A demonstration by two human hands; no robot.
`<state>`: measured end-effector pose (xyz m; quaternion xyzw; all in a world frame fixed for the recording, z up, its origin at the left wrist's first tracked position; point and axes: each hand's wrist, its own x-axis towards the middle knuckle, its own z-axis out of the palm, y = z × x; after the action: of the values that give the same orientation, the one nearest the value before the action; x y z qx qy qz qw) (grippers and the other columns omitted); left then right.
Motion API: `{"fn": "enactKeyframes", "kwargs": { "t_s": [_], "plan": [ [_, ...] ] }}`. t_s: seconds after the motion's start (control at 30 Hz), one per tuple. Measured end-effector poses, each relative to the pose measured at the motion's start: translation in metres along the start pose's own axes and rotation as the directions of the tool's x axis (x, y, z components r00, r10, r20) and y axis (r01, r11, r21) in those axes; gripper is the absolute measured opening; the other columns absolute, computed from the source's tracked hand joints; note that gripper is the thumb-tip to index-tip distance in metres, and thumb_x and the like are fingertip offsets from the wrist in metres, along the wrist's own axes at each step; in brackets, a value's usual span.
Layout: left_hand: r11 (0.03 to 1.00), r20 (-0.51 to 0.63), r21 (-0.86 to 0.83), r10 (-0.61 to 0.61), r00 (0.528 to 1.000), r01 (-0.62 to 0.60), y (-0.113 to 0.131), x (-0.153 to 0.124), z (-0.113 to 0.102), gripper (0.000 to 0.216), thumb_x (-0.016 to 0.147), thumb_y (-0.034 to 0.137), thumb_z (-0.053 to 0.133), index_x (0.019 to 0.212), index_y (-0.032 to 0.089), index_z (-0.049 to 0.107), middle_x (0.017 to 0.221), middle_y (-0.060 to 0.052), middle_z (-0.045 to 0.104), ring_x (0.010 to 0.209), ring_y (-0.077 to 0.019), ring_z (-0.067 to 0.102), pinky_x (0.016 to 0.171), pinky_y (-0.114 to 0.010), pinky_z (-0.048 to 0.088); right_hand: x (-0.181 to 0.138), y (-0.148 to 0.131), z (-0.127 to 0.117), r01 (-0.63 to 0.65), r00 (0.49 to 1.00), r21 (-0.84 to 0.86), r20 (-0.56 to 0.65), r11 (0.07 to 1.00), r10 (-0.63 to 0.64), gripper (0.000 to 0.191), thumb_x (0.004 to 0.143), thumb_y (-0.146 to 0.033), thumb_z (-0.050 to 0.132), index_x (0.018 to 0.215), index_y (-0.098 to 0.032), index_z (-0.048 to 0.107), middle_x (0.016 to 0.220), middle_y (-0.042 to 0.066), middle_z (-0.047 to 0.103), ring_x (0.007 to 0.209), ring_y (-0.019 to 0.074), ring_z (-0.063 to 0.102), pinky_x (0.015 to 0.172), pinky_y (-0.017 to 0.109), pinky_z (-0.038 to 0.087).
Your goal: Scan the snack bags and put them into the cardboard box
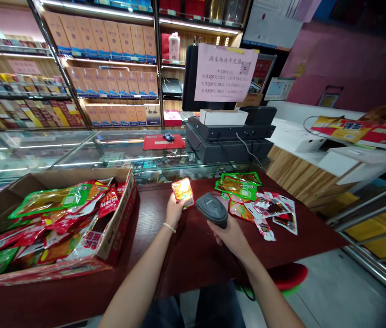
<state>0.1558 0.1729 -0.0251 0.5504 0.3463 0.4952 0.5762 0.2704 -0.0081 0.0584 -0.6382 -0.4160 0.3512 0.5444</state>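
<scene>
A small red and yellow snack packet (183,190) is pinched in my left hand (174,210), which is held over the dark red table (186,255). My right hand (231,237) is wrapped round the handle of a dark grey barcode scanner (212,208), its head tilted toward the packet. Packet and scanner are a short gap apart. Right of the scanner lie several snack packets, some green (237,186) and some white and red (268,205). On the left stands an open cardboard box (124,218) filled with red and green snack packets (59,209).
Behind the table is a glass counter (118,150) with a red mouse pad (155,142) and a mouse. A monitor (189,82) bearing a paper sign stands above a black cash drawer (227,148). Boxed goods line the back shelves. A metal railing (377,255) runs at right.
</scene>
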Motion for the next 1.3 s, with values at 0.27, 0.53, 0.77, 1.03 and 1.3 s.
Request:
{"fn": "enactKeyframes", "kwargs": {
  "t_s": [0.27,0.53,0.77,1.03,1.3],
  "plan": [
    [0.992,0.007,-0.127,0.002,1.000,-0.001,-0.004,-0.001,0.003,0.045,0.074,0.021,0.064,0.118,0.015,0.054,0.118,-0.011,0.067,0.103,-0.0201,0.065,0.093,-0.037,0.049,0.001,-0.005,-0.003,-0.012,1.000,-0.004,-0.019,1.000,0.012,0.040,0.073,-0.044,0.068,0.102,-0.023,0.052,0.044,-0.010,0.051,0.030,0.0115,0.045,0.030,0.020,0.034],
    [0.955,-0.115,0.265,0.166,0.979,-0.131,0.064,-0.012,-0.004,0.023,0.083,0.027,0.058,0.102,0.015,0.062,0.094,-0.007,0.071,0.084,-0.0184,0.065,0.078,-0.029,0.051,0.003,-0.011,-0.007,-0.027,0.999,0.018,-0.043,0.999,0.028,0.038,0.072,-0.050,0.068,0.087,-0.021,0.050,0.045,-0.008,0.051,0.031,0.0116,0.047,0.030,0.021,0.035],
    [0.683,0.035,0.621,0.467,0.883,-0.386,0.204,-0.042,-0.062,0.030,0.090,0.027,0.052,0.115,0.019,0.066,0.104,-0.005,0.073,0.092,-0.0200,0.066,0.084,-0.028,0.050,0.014,-0.024,0.006,-0.029,0.999,0.117,-0.024,0.993,0.032,0.043,0.070,-0.057,0.072,0.068,-0.020,0.050,0.046,-0.004,0.052,0.031,0.0108,0.047,0.031,0.022,0.036],
    [0.271,-0.016,0.948,0.569,0.822,-0.169,0.234,-0.058,-0.205,0.041,0.088,0.017,0.048,0.126,0.023,0.063,0.124,-0.007,0.067,0.116,-0.0247,0.060,0.103,-0.040,0.044,0.025,-0.048,0.060,0.032,0.987,0.226,0.148,0.974,-0.067,0.042,0.071,-0.053,0.074,0.084,-0.017,0.056,0.052,-0.005,0.052,0.035,0.0098,0.047,0.033,0.021,0.037],
    [0.356,-0.052,0.930,0.379,0.924,-0.093,0.204,-0.061,-0.230,0.028,0.086,0.024,0.055,0.109,0.023,0.070,0.109,-0.006,0.073,0.102,-0.0239,0.067,0.093,-0.036,0.050,0.024,-0.053,0.084,0.040,0.976,0.186,0.203,0.982,-0.078,0.037,0.075,-0.050,0.071,0.083,-0.018,0.054,0.051,-0.006,0.052,0.035,0.0092,0.047,0.032,0.020,0.037]
  ]
}}
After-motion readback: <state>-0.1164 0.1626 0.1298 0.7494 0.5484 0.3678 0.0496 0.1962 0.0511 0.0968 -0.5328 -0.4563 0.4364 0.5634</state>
